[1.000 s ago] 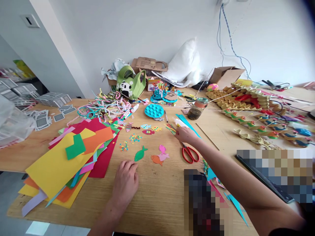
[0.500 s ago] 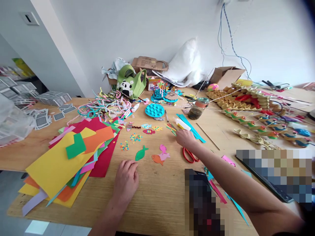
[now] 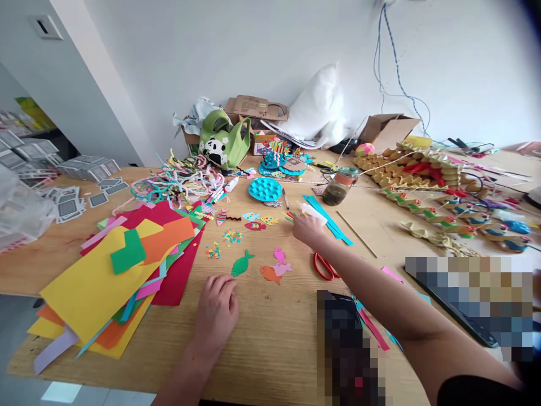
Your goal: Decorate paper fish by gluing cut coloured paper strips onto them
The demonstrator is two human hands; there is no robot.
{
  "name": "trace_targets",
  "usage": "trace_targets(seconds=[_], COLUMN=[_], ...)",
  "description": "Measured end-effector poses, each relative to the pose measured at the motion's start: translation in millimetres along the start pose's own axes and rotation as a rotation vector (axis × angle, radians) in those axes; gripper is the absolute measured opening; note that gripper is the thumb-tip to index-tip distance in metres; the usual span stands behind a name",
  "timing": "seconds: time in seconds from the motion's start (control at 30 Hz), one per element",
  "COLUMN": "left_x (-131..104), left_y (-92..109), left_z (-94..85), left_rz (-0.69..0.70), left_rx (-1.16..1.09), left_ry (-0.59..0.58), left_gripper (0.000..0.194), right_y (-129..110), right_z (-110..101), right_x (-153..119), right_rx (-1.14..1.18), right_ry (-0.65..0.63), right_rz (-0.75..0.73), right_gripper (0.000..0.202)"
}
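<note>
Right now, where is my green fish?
In the head view, the green fish is on the table, a little left of centre, just past the left hand's fingertips and left of the orange fish.

One head-worn view, forward and down over the near table (image 3: 270,338) to the wall (image 3: 253,51).

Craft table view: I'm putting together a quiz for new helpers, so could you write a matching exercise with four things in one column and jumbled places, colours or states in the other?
Things
1. Green paper fish
2. Scissors
3. Bumpy round piece
4. Jar

Descriptions
A. Bright blue all over
B. See-through, with dark contents
C. Right by the fingers of the left hand
D. Red-handled, partly hidden by the right forearm

Pairs: 1-C, 2-D, 3-A, 4-B
</note>
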State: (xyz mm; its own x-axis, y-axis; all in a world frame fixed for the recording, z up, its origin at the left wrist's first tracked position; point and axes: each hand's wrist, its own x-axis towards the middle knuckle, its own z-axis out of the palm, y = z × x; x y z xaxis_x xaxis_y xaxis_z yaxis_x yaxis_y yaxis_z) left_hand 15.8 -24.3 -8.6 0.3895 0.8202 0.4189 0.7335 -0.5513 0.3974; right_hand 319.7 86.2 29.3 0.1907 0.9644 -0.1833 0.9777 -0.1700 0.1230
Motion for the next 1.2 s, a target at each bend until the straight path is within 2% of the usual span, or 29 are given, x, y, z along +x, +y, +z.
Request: trace_targets(seconds=[0.27,0.4,0.53,0.63,0.9,1.03,1.2], left_x=[-0.3,-0.9,-0.9,-0.4,-0.5,-1.4,-1.7], left_y=[-2.7,-3.5,-4.0,-4.0,-4.6,-5.4,-5.8], left_z=[1.8,1.2,0.9,1.5,2.0,2.4,1.2], left_rz=[0.033,0.034,0.034,0.037,0.048,0.039,0.028], left_rx=[-0.013,-0.021,-0.029,-0.036,-0.044,-0.044,-0.050], left_ry=[0.062,0.062,0.072,0.083,0.075,0.070,0.063], left_gripper=[0.031,0.032,0.031,0.031,0.031,0.032,0.033], right_y=[-1.4,14.4,34.8,40.1,15.6,6.4,5.8], right_z=[-0.4,-11.5,-25.5,-26.8,-10.4,-9.7,-4.9], right_x=[7.3,10.6,9.5,0.4,-27.8,-30.0,-27.7], right_rx=[-0.007,0.003,0.011,-0.021,-0.114,-0.136,-0.130], right_ry=[-0.016,-0.013,-0.041,-0.067,-0.106,-0.094,-0.080], right_rz=[0.003,0.018,-0.040,-0.080,-0.094,-0.079,-0.057], right_gripper=[0.030,0.030,0.030,0.028,0.026,0.030,0.031])
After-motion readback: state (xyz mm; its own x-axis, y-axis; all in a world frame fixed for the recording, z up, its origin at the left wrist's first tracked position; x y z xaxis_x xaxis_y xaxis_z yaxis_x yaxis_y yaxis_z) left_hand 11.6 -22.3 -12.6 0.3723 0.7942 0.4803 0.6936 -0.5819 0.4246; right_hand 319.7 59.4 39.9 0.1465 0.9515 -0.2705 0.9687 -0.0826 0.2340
